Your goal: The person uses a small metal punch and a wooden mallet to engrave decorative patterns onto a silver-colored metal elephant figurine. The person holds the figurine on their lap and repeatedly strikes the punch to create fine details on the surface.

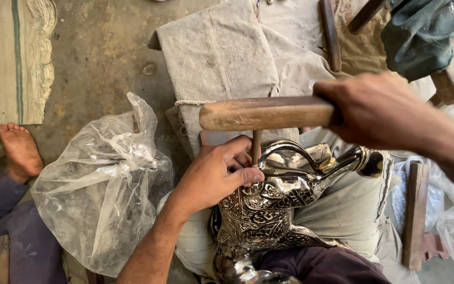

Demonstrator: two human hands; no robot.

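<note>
The shiny silver metal jug with engraved floral pattern [269,210] lies on the person's lap, on a grey cloth [342,210] over the knees, with its spout towards the right edge of the lap. The left hand [214,176] pinches a thin metal punch [257,147] between thumb and fingertips and stands it upright on the jug's shoulder, near the curved handle. The right hand [377,110] has its fingers closed around one end of a brown wooden mallet [266,113], which hangs level just above the top of the punch. Much of the jug's body already carries dense ornament, while the neck and spout look smooth; this suggests the chasing is well advanced, but not finished. The tip of the punch is hidden behind the fingers, the lower part of the jug is cut off at the bottom, and the contents of the crumpled clear plastic bag [101,184] on the left are hard to make out.
</note>
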